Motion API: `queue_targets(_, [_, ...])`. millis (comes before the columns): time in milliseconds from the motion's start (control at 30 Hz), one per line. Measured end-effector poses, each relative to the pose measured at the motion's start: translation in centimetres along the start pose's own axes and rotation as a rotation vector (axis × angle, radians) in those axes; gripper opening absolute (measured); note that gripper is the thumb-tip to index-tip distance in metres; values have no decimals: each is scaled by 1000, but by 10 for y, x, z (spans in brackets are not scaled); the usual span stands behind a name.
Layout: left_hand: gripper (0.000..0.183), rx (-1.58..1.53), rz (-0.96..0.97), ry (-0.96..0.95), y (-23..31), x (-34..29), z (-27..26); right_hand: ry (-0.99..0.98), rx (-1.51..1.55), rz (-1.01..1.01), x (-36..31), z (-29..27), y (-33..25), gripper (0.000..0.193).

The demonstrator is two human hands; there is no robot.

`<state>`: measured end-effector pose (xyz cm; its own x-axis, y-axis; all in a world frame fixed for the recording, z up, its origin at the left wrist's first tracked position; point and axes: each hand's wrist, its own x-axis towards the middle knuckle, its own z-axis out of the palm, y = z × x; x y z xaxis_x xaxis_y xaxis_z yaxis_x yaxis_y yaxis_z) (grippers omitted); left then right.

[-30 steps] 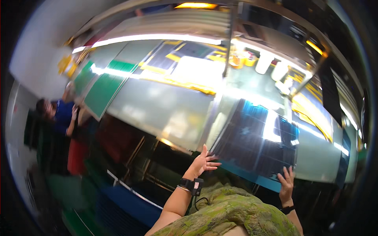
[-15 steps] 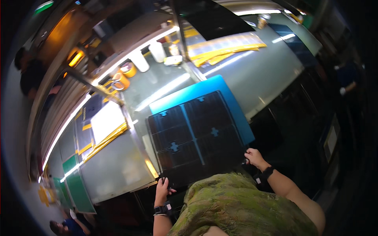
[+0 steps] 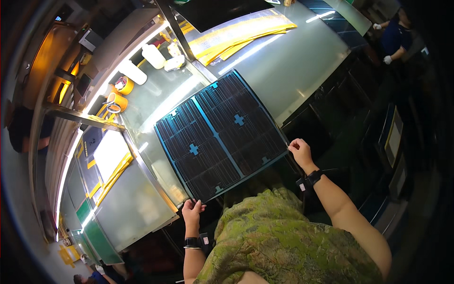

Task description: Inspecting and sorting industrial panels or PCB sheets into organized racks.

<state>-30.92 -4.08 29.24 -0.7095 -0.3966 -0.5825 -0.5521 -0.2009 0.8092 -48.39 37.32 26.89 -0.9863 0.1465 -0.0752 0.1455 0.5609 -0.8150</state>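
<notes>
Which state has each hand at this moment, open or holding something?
Left hand: closed, holding the dark panel at its near left corner.
Right hand: closed, pinching the panel's near right corner.

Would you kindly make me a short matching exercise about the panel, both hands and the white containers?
Column one:
1. Dark panel
2. Left hand
3. Right hand
4. White containers

Column two:
A. At the panel's near right corner
B. Beyond the panel's far edge
C. Marked with blue crosses
D. At the panel's near left corner

Pairs: 1-C, 2-D, 3-A, 4-B
</notes>
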Motion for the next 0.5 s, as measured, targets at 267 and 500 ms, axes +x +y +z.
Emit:
queue_targets(267, [9,87,51,40,-14,-1,2,-19,-32,-14,-3,4,4,13])
queue_targets(500, [10,68,69,72,-16,-3,7,-78,97,16,-5,7,10,12])
